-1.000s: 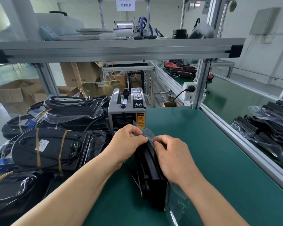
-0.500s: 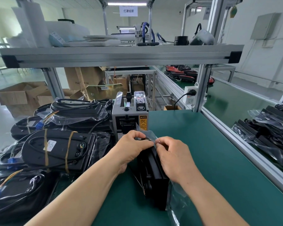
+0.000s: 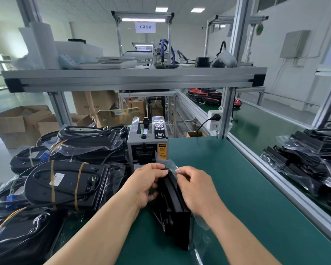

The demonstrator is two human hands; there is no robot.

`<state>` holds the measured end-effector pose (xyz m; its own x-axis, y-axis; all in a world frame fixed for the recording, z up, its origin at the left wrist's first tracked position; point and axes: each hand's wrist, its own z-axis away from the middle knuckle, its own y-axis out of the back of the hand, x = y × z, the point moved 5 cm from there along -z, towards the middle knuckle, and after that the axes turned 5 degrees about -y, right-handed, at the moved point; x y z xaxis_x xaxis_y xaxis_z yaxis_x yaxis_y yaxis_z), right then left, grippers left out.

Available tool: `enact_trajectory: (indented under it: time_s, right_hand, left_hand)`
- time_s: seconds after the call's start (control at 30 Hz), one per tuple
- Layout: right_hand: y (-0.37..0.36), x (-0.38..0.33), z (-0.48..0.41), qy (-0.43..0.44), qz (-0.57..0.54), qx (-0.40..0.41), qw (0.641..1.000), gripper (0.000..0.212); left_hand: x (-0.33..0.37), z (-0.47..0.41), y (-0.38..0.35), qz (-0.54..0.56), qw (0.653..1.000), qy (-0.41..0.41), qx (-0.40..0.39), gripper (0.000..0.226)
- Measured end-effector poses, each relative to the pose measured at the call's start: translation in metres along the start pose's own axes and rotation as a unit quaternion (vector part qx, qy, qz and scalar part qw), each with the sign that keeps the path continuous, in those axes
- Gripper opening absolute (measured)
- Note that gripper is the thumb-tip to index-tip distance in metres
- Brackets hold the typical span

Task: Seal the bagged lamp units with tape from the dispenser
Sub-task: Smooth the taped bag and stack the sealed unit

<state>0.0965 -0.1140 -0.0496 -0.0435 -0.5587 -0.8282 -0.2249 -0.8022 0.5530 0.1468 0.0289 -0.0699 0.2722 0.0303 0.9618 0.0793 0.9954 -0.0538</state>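
Several bagged lamp units [image 3: 65, 184] are lying stacked to the left of the left hand [image 3: 145, 181]. The tape dispenser [image 3: 148, 142] is sitting just beyond that hand's knuckles. The left hand is curling its fingers over the top edge of the black lamp unit [image 3: 177, 217], which is standing on edge on the green mat [image 3: 246, 197] between both hands. The right hand [image 3: 197, 187] is pinching the clear bag flap [image 3: 169, 164] at the unit's top.
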Motion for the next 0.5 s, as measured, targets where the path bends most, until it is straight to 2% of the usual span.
enact_trajectory:
  time_s: [0.13, 0.3, 0.33, 0.43, 0.5]
  right_hand:
    - [0.001, -0.004, 0.002, 0.029, 0.019, -0.011, 0.999, 0.027]
    - [0.002, -0.007, 0.004, 0.022, 0.043, -0.063, 0.997, 0.074]
    - [0.002, -0.008, 0.003, 0.021, 0.048, -0.076, 0.996, 0.076]
    - [0.002, -0.017, 0.004, 0.035, 0.062, -0.092, 0.993, 0.059]
    - [0.000, -0.022, 0.004, 0.042, 0.078, -0.096, 0.991, 0.056]
  left_hand:
    - [-0.002, 0.000, -0.003, 0.014, 1.000, -0.006, 0.021, 0.015]
    - [0.003, 0.006, -0.011, 0.038, 0.999, -0.011, 0.025, 0.018]
    - [0.004, 0.008, -0.013, 0.045, 0.999, -0.009, 0.023, 0.018]
    - [0.006, 0.012, -0.014, 0.048, 0.998, -0.008, 0.027, 0.018]
    - [0.005, 0.012, -0.011, 0.027, 0.998, -0.012, 0.054, 0.016]
